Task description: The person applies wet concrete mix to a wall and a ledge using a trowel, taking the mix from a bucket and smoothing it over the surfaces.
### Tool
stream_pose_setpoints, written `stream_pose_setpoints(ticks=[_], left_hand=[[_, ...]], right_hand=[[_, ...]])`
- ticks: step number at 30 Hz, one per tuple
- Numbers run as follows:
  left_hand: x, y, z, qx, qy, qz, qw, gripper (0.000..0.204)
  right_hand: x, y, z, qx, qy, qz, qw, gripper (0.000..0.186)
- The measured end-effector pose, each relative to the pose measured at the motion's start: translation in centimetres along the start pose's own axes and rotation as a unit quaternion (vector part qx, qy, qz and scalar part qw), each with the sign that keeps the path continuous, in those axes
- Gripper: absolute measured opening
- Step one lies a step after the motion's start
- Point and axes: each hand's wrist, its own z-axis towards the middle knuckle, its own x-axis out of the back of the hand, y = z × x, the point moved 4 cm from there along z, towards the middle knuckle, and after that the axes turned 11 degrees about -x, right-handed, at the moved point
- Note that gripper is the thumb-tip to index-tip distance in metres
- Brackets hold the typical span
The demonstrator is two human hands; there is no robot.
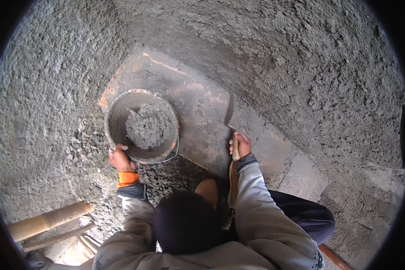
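A round bucket with a thin wire handle stands on the board at the left, a heap of wet grey mortar inside it. My left hand grips the bucket's near rim, its thumb over the edge. In my right hand is the wooden handle of a trowel, the fingers wrapped round it. The trowel's blade points away from me, seen almost edge-on close to the rough wall. No mortar can be made out on the blade.
Rough mortar-coated walls rise on the left, far and right sides. Beneath the bucket lies a mortar-stained board. Loose gravel is strewn at the left. Bamboo poles stick in at the lower left. My shoe is near the board's front edge.
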Motion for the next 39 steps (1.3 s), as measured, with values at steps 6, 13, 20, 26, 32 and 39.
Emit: stream_pose_setpoints(ticks=[6, 13, 20, 26, 32, 39], left_hand=[[-0.5, -0.1, -0.7, 0.000, -0.005, -0.016, 1.000, 0.020], [0.7, -0.7, 2.1, -0.020, 0.013, 0.092, 0.995, 0.013], [0.2, -0.9, -0.2, -0.005, -0.071, 0.031, 0.997, 0.022], [0.5, -2.7, -7.4, 0.189, -0.071, 0.005, 0.979, 0.027], [0.4, -5.4, -6.8, 0.106, -0.063, -0.030, 0.992, 0.020], [0.2, -5.4, -7.6, 0.128, -0.047, 0.073, 0.988, 0.026]], right_hand=[[1.5, 0.9, -5.6, 0.219, -0.025, -0.416, 0.882, 0.033], [5.8, -5.7, -2.3, 0.208, 0.115, -0.681, 0.692, 0.042], [10.5, -10.6, 1.9, 0.208, 0.220, -0.739, 0.602, 0.041], [8.1, -8.9, -0.4, 0.345, 0.268, -0.723, 0.535, 0.039], [-2.6, -12.8, -8.4, 0.491, 0.167, -0.596, 0.613, 0.035], [-15.8, -7.4, -11.6, 0.039, -0.369, -0.249, 0.895, 0.026]])
